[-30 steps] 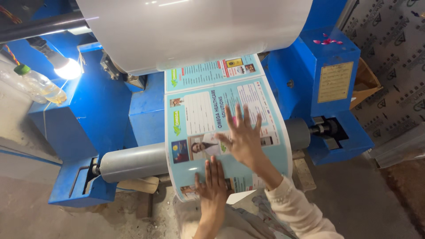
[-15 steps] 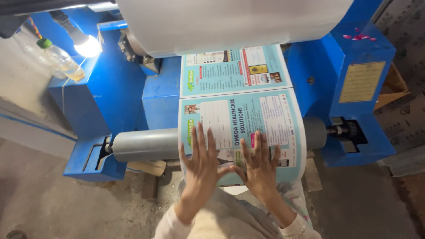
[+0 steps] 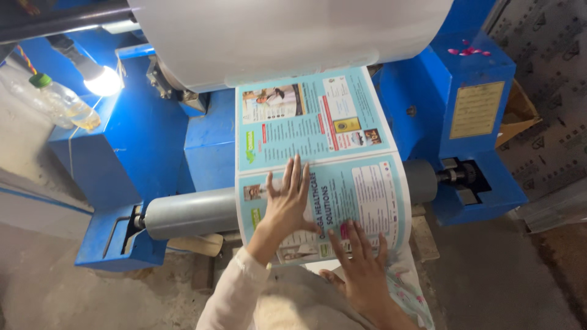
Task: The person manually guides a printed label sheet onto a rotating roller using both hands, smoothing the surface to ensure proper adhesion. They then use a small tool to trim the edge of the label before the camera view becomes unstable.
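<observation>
Both hands lie flat and spread on the printed sheet (image 3: 318,183), gripping nothing: the left hand (image 3: 286,205) presses near the sheet's middle, the right hand (image 3: 361,269) lower down toward the near edge. The sheet is a glossy, pale blue strip of leaflet pages that drapes from the big white roll (image 3: 287,36) at the far top over the grey roller (image 3: 195,211). Smoothing it well probably means keeping the palms flat and the pressure even, so the thin film neither creases nor drifts sideways. Around it stands a blue painted metal machine (image 3: 153,146); a lit bulb (image 3: 101,79) and a clear plastic bottle (image 3: 61,104) sit at far left.
</observation>
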